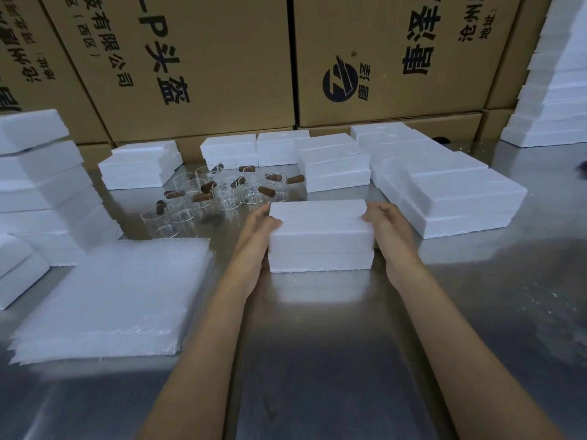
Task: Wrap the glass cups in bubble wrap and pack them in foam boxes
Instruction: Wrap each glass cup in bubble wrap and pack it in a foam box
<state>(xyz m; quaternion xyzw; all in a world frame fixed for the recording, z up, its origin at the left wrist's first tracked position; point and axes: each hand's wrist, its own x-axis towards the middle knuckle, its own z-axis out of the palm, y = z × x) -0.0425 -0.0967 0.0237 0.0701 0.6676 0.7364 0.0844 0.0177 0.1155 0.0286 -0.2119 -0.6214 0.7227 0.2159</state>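
I hold a closed foam box (320,236) at the middle of the steel table (317,360), one hand at each end. My left hand (255,231) curls its thumb over the top edge; my right hand (386,225) grips likewise, its fingers bent. The glass cups (222,192) stand just beyond, and the bubble wrap (111,300), seemingly stacked sheets, lies toward the left edge.

Printed cardboard cartons (197,58) wall a seemingly steel table (317,360).
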